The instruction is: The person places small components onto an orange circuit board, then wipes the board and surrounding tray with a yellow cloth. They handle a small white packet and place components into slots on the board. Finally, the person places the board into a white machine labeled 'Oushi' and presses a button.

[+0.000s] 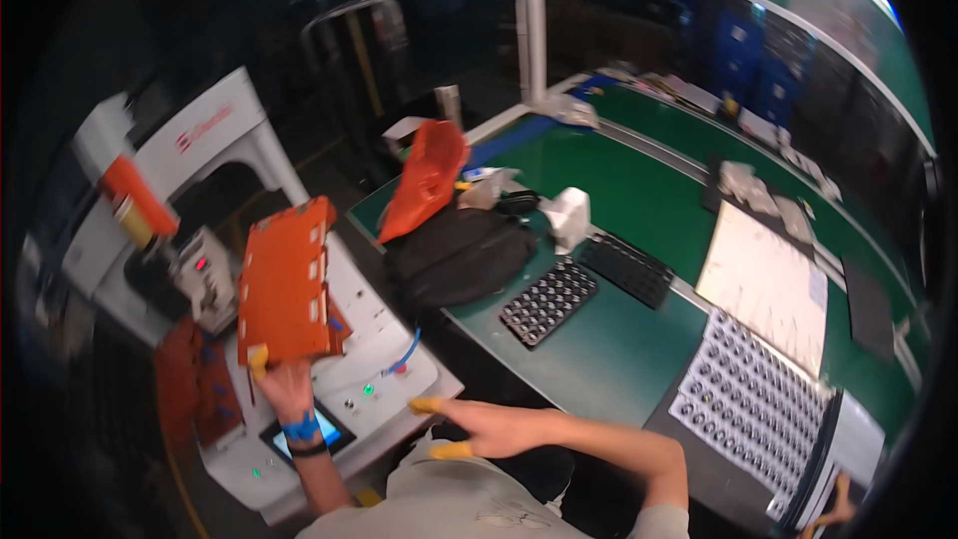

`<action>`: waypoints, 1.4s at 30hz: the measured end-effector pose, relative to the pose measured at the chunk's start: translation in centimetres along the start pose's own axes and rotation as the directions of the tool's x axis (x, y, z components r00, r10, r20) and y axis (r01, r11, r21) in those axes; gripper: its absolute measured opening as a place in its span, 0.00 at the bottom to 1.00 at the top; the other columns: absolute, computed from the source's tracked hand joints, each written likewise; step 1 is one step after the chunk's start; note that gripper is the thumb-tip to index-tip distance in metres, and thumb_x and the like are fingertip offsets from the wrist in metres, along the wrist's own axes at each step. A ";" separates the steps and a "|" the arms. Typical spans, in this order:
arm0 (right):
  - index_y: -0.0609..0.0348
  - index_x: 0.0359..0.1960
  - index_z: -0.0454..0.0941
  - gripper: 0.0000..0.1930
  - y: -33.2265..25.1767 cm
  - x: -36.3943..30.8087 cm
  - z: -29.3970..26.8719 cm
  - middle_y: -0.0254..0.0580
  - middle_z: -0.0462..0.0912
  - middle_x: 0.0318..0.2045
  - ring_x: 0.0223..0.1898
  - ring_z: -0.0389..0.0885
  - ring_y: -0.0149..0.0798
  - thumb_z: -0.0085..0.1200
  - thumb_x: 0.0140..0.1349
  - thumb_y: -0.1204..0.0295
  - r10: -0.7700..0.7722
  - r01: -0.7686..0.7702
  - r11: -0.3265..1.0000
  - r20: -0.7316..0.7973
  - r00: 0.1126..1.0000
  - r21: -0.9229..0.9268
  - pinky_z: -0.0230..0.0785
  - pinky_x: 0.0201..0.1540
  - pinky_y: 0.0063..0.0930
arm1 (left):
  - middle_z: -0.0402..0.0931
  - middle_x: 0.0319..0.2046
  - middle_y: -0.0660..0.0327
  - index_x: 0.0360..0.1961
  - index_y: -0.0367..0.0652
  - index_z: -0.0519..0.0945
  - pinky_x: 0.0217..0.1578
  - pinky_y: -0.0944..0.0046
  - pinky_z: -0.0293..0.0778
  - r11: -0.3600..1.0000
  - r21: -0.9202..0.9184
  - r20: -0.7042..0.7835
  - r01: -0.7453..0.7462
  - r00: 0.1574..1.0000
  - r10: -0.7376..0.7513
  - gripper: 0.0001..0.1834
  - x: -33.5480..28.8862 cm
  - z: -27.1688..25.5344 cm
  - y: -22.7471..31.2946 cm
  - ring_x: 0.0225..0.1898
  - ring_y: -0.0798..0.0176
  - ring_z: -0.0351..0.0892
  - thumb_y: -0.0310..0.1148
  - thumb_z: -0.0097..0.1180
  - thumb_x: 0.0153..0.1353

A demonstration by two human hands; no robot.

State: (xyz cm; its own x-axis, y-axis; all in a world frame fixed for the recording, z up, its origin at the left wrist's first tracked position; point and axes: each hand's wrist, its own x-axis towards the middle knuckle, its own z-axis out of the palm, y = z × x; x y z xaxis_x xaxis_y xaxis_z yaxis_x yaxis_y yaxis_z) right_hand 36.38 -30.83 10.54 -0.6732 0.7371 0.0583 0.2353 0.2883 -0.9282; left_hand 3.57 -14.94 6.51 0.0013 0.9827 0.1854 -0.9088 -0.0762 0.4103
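Note:
My left hand (287,391), with a yellow finger cot, a blue band at the wrist and a dark strap below it, grips the lower edge of an orange rectangular panel (284,284). Pale tabs line the panel's right side, and it is tilted over the white machine's bed. Part of my left fingers is hidden behind it. My right hand (494,429) is in front of my body near the machine's front edge, empty, its yellow-capped fingers apart. Between the hands lie a lit screen (334,431) and green buttons (368,389) on the machine.
The white machine frame (200,145) rises at left, with orange parts (195,379) beside it. On the green bench (639,349) are a black bag (464,255), an orange shell (429,175), a black tray (549,301) and a white tray (748,404). Another person's hand (838,507) shows lower right.

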 end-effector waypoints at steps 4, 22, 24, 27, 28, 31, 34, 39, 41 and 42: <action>0.70 0.65 0.63 0.29 2.0 -4.1 0.7 0.58 0.72 0.62 0.64 0.72 0.49 0.55 0.69 0.63 0.145 -0.157 0.973 0.080 0.986 0.170 0.63 0.67 0.35 | 0.76 0.58 0.62 0.59 0.44 0.73 0.64 0.55 0.67 0.996 0.077 -0.098 -0.049 0.994 0.056 0.27 3.8 1.3 1.2 0.60 0.58 0.74 0.35 0.61 0.58; 0.66 0.63 0.69 0.20 3.5 -8.1 -1.3 0.45 0.81 0.55 0.59 0.78 0.39 0.51 0.71 0.75 0.333 -0.225 0.898 -0.250 0.909 0.379 0.66 0.65 0.32 | 0.74 0.57 0.62 0.58 0.46 0.73 0.64 0.52 0.65 0.969 0.086 -0.298 -0.230 0.923 0.245 0.21 7.0 -4.1 1.6 0.61 0.56 0.71 0.32 0.57 0.63; 0.66 0.62 0.69 0.20 3.5 -8.0 -1.0 0.46 0.81 0.55 0.59 0.78 0.39 0.51 0.71 0.75 0.345 -0.240 0.895 -0.241 0.907 0.376 0.66 0.65 0.32 | 0.74 0.57 0.62 0.58 0.45 0.73 0.65 0.51 0.64 0.966 0.106 -0.269 -0.234 0.929 0.255 0.21 7.2 -2.5 0.6 0.61 0.56 0.70 0.32 0.57 0.63; 0.66 0.62 0.69 0.20 3.7 -7.9 -0.6 0.46 0.81 0.54 0.59 0.78 0.39 0.51 0.71 0.74 0.355 -0.251 0.885 -0.218 0.909 0.392 0.66 0.65 0.32 | 0.73 0.58 0.60 0.58 0.44 0.72 0.66 0.51 0.65 0.967 0.100 -0.286 -0.234 0.924 0.253 0.22 7.7 -2.2 -0.3 0.62 0.56 0.70 0.29 0.57 0.62; 0.66 0.62 0.69 0.20 3.8 -7.9 -0.4 0.45 0.81 0.54 0.59 0.78 0.39 0.51 0.71 0.74 0.358 -0.255 0.881 -0.211 0.910 0.398 0.66 0.64 0.32 | 0.73 0.58 0.60 0.58 0.44 0.72 0.65 0.51 0.65 0.966 0.108 -0.298 -0.233 0.920 0.255 0.22 7.6 -2.3 -0.7 0.62 0.56 0.70 0.29 0.57 0.62; 0.67 0.61 0.70 0.20 4.0 -7.6 -0.1 0.45 0.82 0.53 0.56 0.79 0.37 0.53 0.71 0.71 0.339 -0.234 0.892 -0.229 0.912 0.387 0.67 0.63 0.30 | 0.76 0.55 0.60 0.57 0.44 0.74 0.64 0.52 0.68 0.971 0.089 -0.330 -0.222 0.913 0.239 0.21 7.3 -2.6 -0.7 0.59 0.56 0.74 0.27 0.57 0.61; 0.67 0.61 0.71 0.20 4.8 -7.3 -0.4 0.45 0.82 0.53 0.56 0.79 0.37 0.53 0.71 0.71 0.319 -0.218 0.895 -0.219 0.922 0.389 0.68 0.62 0.30 | 0.78 0.54 0.61 0.55 0.44 0.76 0.63 0.52 0.69 0.976 0.064 -0.373 -0.206 0.902 0.215 0.20 7.8 -3.3 0.4 0.58 0.56 0.76 0.27 0.57 0.60; 0.68 0.61 0.70 0.20 4.9 -6.8 -0.3 0.45 0.82 0.54 0.57 0.79 0.38 0.53 0.71 0.71 0.306 -0.204 0.883 -0.190 0.933 0.422 0.68 0.62 0.30 | 0.77 0.55 0.60 0.54 0.43 0.76 0.63 0.50 0.69 0.984 0.036 -0.339 -0.174 0.924 0.176 0.19 9.8 -4.1 2.3 0.59 0.54 0.74 0.27 0.57 0.60; 0.68 0.61 0.70 0.20 5.1 -6.7 -0.2 0.45 0.81 0.54 0.57 0.79 0.38 0.53 0.71 0.71 0.305 -0.205 0.882 -0.183 0.935 0.423 0.67 0.63 0.30 | 0.76 0.57 0.58 0.55 0.43 0.75 0.64 0.48 0.67 0.984 0.024 -0.347 -0.176 0.922 0.173 0.20 10.0 -2.7 1.2 0.60 0.53 0.73 0.28 0.57 0.61; 0.68 0.61 0.70 0.20 5.2 -6.7 -0.1 0.46 0.81 0.54 0.57 0.79 0.38 0.52 0.71 0.72 0.300 -0.204 0.885 -0.179 0.937 0.419 0.67 0.63 0.31 | 0.77 0.56 0.57 0.55 0.43 0.76 0.64 0.48 0.67 0.989 0.033 -0.375 -0.146 0.915 0.148 0.20 10.0 -2.1 1.2 0.61 0.52 0.73 0.29 0.57 0.61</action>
State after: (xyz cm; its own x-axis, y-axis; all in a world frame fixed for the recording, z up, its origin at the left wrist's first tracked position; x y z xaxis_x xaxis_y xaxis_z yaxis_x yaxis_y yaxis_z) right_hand 42.25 -34.20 5.35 -0.4347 0.8865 -0.1584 0.0518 -0.1510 -0.9872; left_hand 1.62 -4.83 6.96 -0.2898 0.9513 -0.1050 -0.8849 -0.2245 0.4080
